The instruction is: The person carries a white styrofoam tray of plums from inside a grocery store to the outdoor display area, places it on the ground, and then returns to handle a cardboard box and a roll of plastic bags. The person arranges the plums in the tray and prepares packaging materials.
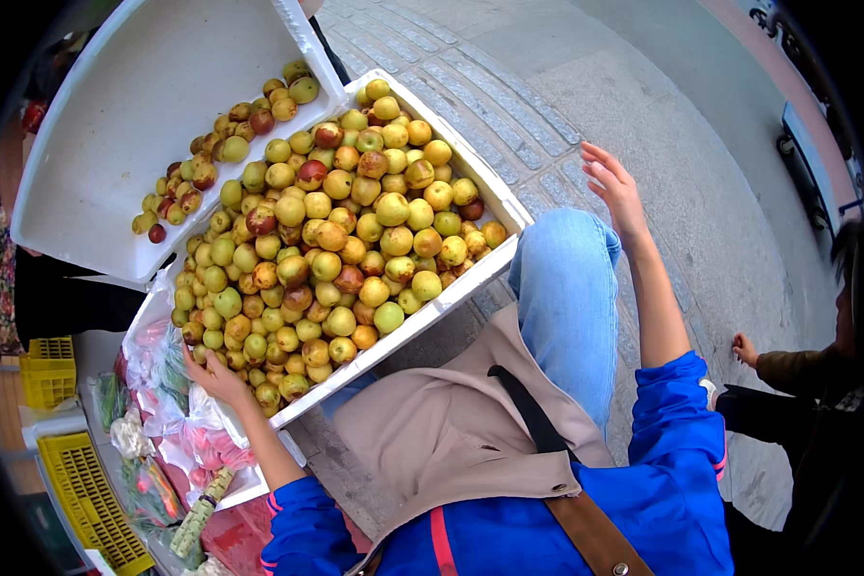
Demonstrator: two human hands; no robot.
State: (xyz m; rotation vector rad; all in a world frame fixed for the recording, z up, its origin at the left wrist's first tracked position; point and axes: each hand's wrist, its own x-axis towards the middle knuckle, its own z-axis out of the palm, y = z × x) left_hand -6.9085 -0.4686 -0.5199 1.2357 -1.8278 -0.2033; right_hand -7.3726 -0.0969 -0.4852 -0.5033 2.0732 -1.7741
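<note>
Nearest: blue sleeves (677, 413), beige cloth apron (451, 403) falling in soft folds, brown strap (586, 533) with a metal stud, faded denim knee (566, 288).

Left hand (223, 382) lies at the near-left edge of the fruit (326, 240), fingers partly hidden; cannot tell whether it grips the wall, a fruit or nothing. Right hand (616, 192) is spread, nothing visible in it, out over the pavement beyond the knee and apart from the box.

The fruit fills a white foam box (501, 204) in front of the body: round, smooth-skinned, yellow-green with russet mottling, a few deep red.

Step in hand, as judged: tending the heap, left hand at its edge, right hand free. A further move on it would call for a light, cupped touch; pieces near the rim could roll over.

To the left of the box: thin, crinkled plastic bags (154, 360) and lattice-sided yellow crates (72, 470).

Farther: a second foam box (163, 106), tilted, more fruit strung along its lower side; its support is unclear. Beyond, grey pavement (662, 77) with ribbed slabs; at right, another person's hand (745, 348).
</note>
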